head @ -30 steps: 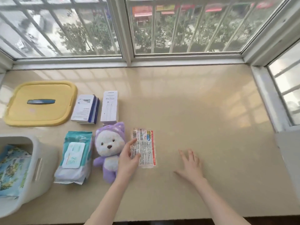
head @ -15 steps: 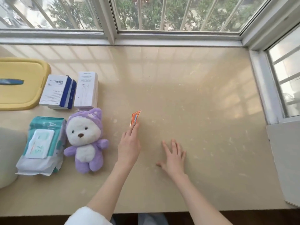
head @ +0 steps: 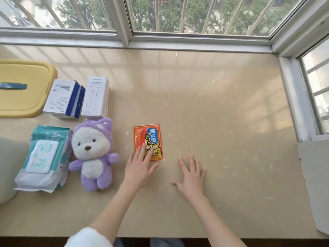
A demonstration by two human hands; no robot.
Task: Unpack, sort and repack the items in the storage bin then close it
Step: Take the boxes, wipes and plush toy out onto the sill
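1. Flipped over since half a second ago, the flat red-and-orange printed packet [head: 148,138] now lies face up on the beige stone tabletop [head: 222,107]. Then it stood on edge at the fingertips.
2. Both hands are spread and hold nothing. The left hand [head: 139,168] has straight fingers resting on the packet's lower left corner. The right hand [head: 191,177] lies flat on the tabletop, lower right of the packet and apart from it.
3. The packet sits at centre frame, directly above the left hand, with its long axis running up the frame. The left hand is clearly the nearer one for sliding or lifting it.
4. It looks thin and glossy, with a blue label and yellow lettering, and it lies flat.
5. To its left stands the purple-and-white plush bear [head: 93,152], and further left lies the teal wipes pack [head: 44,157]. The pale storage bin [head: 8,168] is at the left edge, and the yellow lid [head: 25,102] is at the upper left.
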